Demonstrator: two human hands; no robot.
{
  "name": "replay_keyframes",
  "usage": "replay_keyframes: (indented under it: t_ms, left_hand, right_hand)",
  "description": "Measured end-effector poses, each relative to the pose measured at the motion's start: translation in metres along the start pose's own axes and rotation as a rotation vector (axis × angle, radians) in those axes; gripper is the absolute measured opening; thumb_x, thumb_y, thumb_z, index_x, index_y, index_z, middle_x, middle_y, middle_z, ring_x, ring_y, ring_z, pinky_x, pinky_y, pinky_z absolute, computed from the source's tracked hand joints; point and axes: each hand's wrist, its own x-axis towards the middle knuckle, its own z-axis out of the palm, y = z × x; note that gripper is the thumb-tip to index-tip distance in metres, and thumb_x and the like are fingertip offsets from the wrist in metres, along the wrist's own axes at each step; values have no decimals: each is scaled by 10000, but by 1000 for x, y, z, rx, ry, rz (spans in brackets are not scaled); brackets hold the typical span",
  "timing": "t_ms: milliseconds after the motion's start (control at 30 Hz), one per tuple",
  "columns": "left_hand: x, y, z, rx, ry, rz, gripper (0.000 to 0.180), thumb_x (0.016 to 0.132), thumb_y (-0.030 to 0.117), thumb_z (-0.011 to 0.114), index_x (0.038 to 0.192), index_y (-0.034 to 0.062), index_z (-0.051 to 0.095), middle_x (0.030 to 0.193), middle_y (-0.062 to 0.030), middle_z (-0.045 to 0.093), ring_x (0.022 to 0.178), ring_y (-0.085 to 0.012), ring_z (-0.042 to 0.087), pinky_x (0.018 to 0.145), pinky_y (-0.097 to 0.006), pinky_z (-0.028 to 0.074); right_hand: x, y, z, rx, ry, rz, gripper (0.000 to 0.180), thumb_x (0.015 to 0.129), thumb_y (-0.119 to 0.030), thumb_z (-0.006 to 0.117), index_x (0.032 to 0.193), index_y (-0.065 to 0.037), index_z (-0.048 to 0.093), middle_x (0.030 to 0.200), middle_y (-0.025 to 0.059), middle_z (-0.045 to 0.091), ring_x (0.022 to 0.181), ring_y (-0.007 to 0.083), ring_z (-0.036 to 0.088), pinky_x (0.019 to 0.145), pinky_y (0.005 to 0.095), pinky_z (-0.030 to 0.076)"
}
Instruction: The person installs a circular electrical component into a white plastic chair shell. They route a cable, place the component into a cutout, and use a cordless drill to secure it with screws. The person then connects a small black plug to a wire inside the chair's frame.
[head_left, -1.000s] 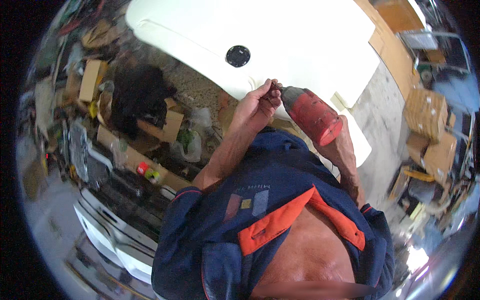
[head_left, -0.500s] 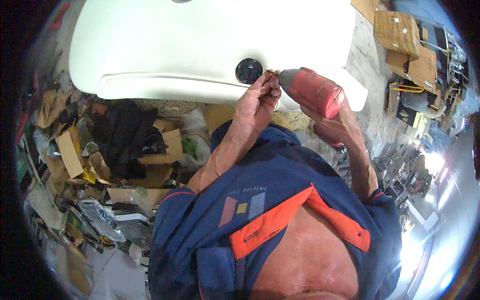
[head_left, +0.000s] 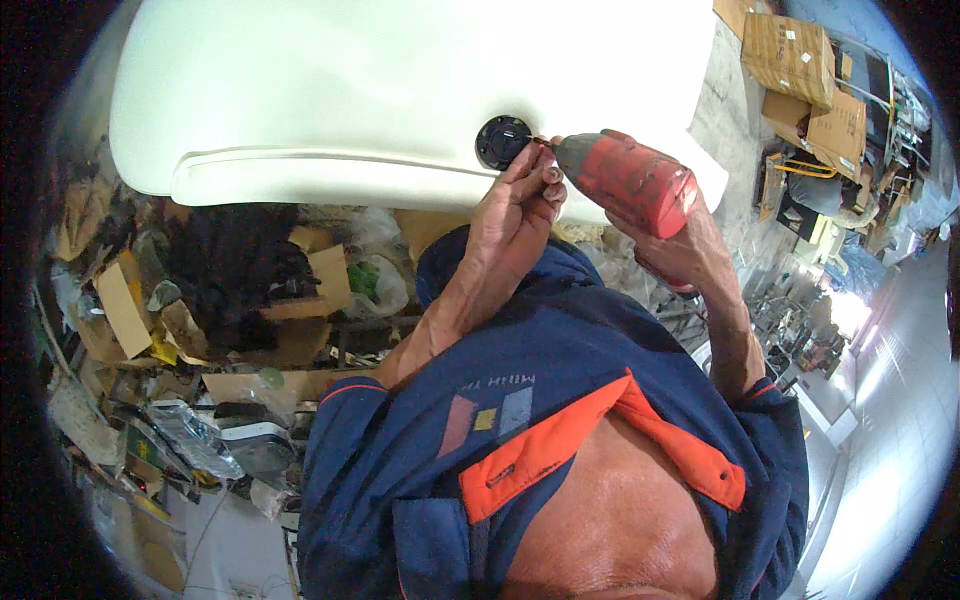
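Observation:
My right hand point(head_left: 682, 243) is wrapped round the handle of a red and dark grey power drill point(head_left: 635, 180). Its nose points left, and a thin bit point(head_left: 542, 140) reaches toward a round black plastic fitting point(head_left: 501, 142) set in a big white padded panel point(head_left: 330, 90). Just beside the bit, my left hand point(head_left: 520, 205) has its thumb and fingertips pinched together close to the fitting's right edge. Whatever lies between those fingertips is too small to make out.
Below the panel at left lie cardboard scraps point(head_left: 125, 310), black cloth point(head_left: 230, 270) and plastic bags point(head_left: 378, 285) in a heap. Cardboard boxes point(head_left: 788, 60) stand at the far right. Cluttered small parts point(head_left: 790, 330) spread over the floor at right.
The view has shifted slightly, so the panel sits a little further left. Drill and left hand stay together at the fitting; the bit now appears closer to its edge.

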Motion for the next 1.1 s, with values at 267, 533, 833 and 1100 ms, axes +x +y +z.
replay_keyframes:
  t_ms: [267, 533, 833, 1100]
  left_hand:
    - [-2, 0, 7, -20, 92, 18, 267, 1004, -53, 578, 1270, -26, 574, 1035, -48, 636, 834, -120, 575, 717, -263, 452]
    - [-3, 3, 2, -73, 24, 1, 262, 1013, -33, 572, 1274, -20, 564, 1004, -47, 635, 824, -118, 582, 705, -257, 450]
    - [0, 1, -5, -109, 19, -10, 272, 1012, -24, 585, 1283, -17, 556, 992, -52, 637, 834, -121, 610, 704, -260, 460]
    - [-2, 1, 0, -141, 27, -3, 276, 1012, -36, 573, 1286, -18, 551, 978, -67, 632, 829, -129, 605, 702, -261, 462]
  right_hand:
    - [11, -7, -11, -171, -53, 8, 320, 824, -98, 699, 1133, -15, 676, 897, 206, 729, 856, 436, 692, 763, 452, 571]
    - [19, -14, -19, -168, -232, 137, 463, 782, -125, 768, 1215, -6, 658, 1075, 204, 706, 984, 396, 676, 875, 433, 548]
    - [18, -17, -22, -243, -93, -69, 339, 728, -111, 749, 1041, -3, 676, 827, 239, 687, 838, 480, 650, 713, 489, 554]
    - [22, -8, -18, -151, -93, -85, 358, 737, -115, 769, 1069, -22, 674, 892, 218, 713, 865, 473, 656, 748, 489, 564]
